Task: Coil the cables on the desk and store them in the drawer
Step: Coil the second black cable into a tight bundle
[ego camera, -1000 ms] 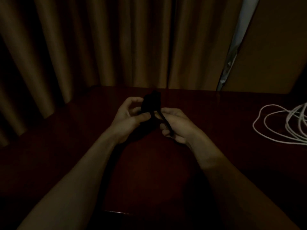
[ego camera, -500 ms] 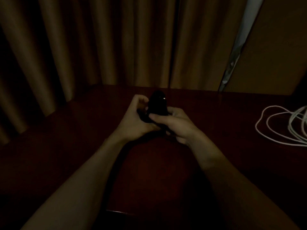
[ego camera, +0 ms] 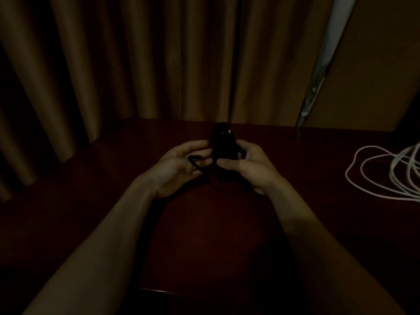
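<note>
Black cable (ego camera: 222, 144) looks nearly bundled to us, right hand (ego camera: 252, 169) gripping it, left hand (ego camera: 177, 165) loosely open under a stray loop; white cable (ego camera: 372, 178) lies uncoiled on the bench (ego camera: 318, 153), drawer unseen.

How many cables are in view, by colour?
Black cable: 1, bundled, gripped by the right hand, with a loose end across the left hand
White cable: 1 loose tangle on the desk; the frame edge cuts it off, so it could be more than one
Total: 2
</note>
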